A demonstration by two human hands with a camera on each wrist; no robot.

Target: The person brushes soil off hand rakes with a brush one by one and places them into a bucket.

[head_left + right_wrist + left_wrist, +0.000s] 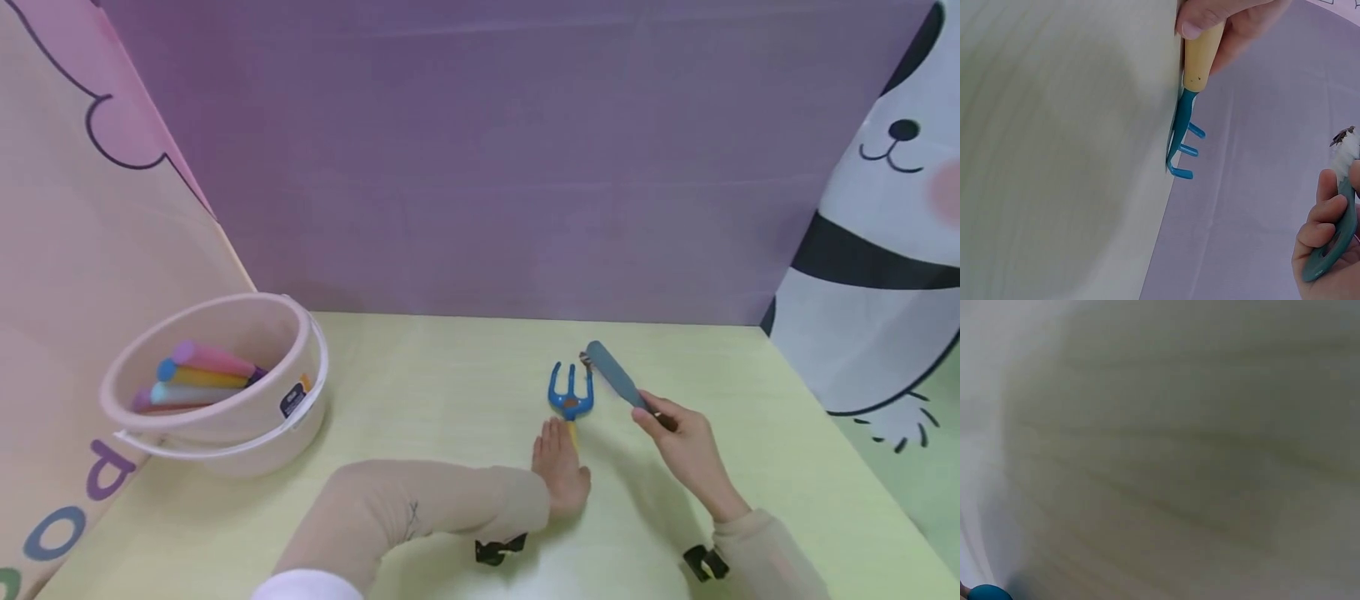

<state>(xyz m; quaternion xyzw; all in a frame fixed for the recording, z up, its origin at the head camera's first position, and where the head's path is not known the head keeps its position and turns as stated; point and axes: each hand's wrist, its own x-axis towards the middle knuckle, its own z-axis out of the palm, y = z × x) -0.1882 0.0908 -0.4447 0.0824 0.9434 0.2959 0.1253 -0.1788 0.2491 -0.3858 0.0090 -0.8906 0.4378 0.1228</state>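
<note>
A small garden fork (pixel 571 402) with blue tines and a yellow handle lies low over the table, a brown smudge at the base of its tines. My left hand (pixel 558 471) holds its yellow handle (pixel 1202 62), thumb against one side, as the right wrist view shows. In my right hand (pixel 692 446) is a grey-green brush (pixel 617 377), gripped by its handle. White bristles (pixel 1346 156) with a dark clump on them show in the right wrist view. The brush head is by the rightmost tine; whether they touch I cannot tell. A teal bit (pixel 990 592) enters the left wrist view's corner.
At the left stands a pale pink bucket (pixel 300 417) with a white handle, holding several colourful tools (pixel 213 358). A purple backdrop (pixel 510 167) rises behind the light green table (pixel 420 375). Printed panels flank it, a panda (pixel 885 333) on the right one.
</note>
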